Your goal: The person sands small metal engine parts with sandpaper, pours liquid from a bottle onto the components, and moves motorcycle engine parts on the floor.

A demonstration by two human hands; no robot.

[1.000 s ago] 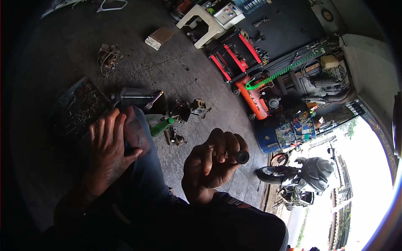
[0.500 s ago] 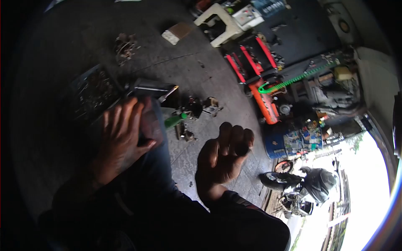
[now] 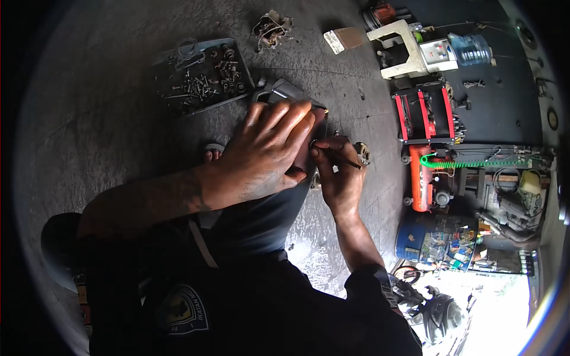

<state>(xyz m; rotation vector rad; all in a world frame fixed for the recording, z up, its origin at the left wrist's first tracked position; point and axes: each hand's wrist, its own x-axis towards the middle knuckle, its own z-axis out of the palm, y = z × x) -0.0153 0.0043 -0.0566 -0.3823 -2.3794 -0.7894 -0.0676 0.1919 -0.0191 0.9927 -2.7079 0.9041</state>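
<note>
My left hand [image 3: 264, 145] lies flat with its fingers stretched over a thin reddish-brown sheet [image 3: 305, 156], which rests on my thigh [image 3: 261, 219]. Much of the sheet is hidden under that hand. In my right hand [image 3: 341, 184] is a slim dark stick-like tool [image 3: 345, 157], pinched between thumb and fingers. One end of it meets the sheet's edge beside the left fingertips; its exact kind cannot be made out. Beyond the knee, a grey metal part [image 3: 288, 90] is on the floor.
A tray [image 3: 225, 104] of bolts and small metal parts sits on the floor past my left hand. Farther off are a dirty metal part [image 3: 272, 29], a box [image 3: 344, 40], a white stool [image 3: 409, 44], a red tool rack [image 3: 424, 113], an orange compressor [image 3: 421, 184] and a blue drum [image 3: 409, 237].
My right hand has come from apart, fingers curled, to the sheet's edge, where the dark tool now shows. The left hand stays on the sheet. The view has shifted.
</note>
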